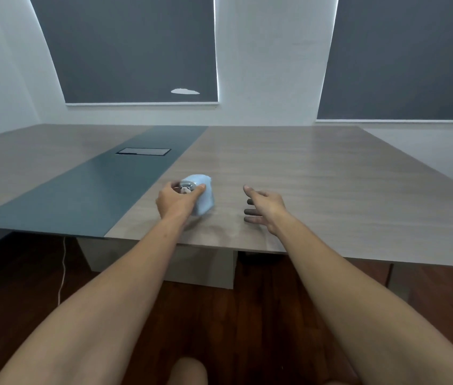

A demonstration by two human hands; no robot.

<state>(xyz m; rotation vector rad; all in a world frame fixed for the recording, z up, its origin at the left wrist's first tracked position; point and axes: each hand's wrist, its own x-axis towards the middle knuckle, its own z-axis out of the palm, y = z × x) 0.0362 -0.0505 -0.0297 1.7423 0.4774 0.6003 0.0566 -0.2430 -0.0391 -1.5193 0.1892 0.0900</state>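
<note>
My left grip [176, 202] is curled around a light blue bundle [203, 195], thumb on one side and fingers over the top. It also pins a small panda-faced piece [186, 188] against the bundle's upper end. The bundle is low over the wood-grain tabletop [317, 176], just to the right of the dark strip [94, 190] that runs down it. The bundle is blurred, so I cannot tell whether its underside rests on the surface or hangs just clear, nor whether it is soft cloth or a padded case.

My right grip [264, 209] is further right of the dark strip, apart from the bundle. Its fingers are spread and relaxed, its palm is turned inward, and it holds nothing.

I judge the grasp itself to be done, since the bundle and the panda piece are secured in one grip. The two-handed part is not yet begun, because the free grip has yet to close the gap and touch either item. What is left, as I read it, is to bring the right grip across, take the bundle or the small piece, and separate or settle them on the tabletop beside the dark strip.
</note>
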